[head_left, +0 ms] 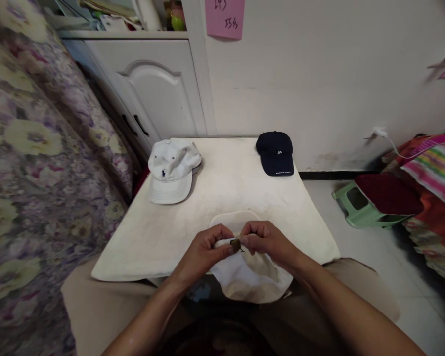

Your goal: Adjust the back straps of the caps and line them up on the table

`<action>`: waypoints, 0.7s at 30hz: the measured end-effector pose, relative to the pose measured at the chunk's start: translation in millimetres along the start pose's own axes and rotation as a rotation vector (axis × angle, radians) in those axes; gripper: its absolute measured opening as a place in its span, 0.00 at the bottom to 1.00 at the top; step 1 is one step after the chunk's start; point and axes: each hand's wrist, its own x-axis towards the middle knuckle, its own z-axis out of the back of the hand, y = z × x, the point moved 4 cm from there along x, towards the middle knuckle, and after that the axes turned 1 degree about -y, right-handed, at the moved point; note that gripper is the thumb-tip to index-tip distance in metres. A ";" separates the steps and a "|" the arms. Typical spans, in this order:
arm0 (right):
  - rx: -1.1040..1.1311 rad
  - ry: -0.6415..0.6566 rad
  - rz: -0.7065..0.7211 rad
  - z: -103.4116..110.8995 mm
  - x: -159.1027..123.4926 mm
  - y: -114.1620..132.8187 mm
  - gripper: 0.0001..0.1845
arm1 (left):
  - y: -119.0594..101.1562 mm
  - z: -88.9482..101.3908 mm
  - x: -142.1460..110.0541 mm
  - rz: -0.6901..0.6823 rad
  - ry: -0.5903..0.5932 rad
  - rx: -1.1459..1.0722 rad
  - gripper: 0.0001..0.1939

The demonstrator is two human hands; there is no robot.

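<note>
A cream baseball cap (pixel 252 282) lies at the near edge of the table, tipped over towards my lap, its brim pointing to the wall. My left hand (pixel 209 247) pinches the cap's back strap beside a small brass-coloured buckle (pixel 236 244). From the other side my right hand (pixel 265 240) closes thumb and fingers on the strap, right by the buckle. The strap's end between my fingertips is mostly hidden. Farther off on the table sit a white cap (pixel 172 165) with a dark logo at the left and a navy cap (pixel 276 153) at the right.
A cream-covered table (pixel 222 183) stands against the wall. Behind it at the left is a white cabinet (pixel 152 84), with a flowered curtain (pixel 40 173) alongside. A green stool (pixel 356 202) with a dark red top is on the floor at the right.
</note>
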 end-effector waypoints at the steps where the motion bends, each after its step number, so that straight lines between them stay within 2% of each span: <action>1: -0.008 0.007 0.004 0.4 -0.1 -0.4 0.11 | -0.2 0.0 -0.1 0.000 0.002 -0.008 0.11; 7: -0.031 0.098 -0.023 0.4 -2.0 -1.3 0.13 | 2.2 0.5 0.0 0.009 0.018 -0.067 0.12; 15: 0.073 0.096 -0.034 2.3 -0.2 -7.3 0.13 | 2.3 2.2 -0.1 0.002 0.026 -0.068 0.12; 21: 0.017 0.145 -0.007 2.3 0.0 -9.5 0.10 | 1.5 -1.2 0.4 -0.019 0.045 -0.040 0.11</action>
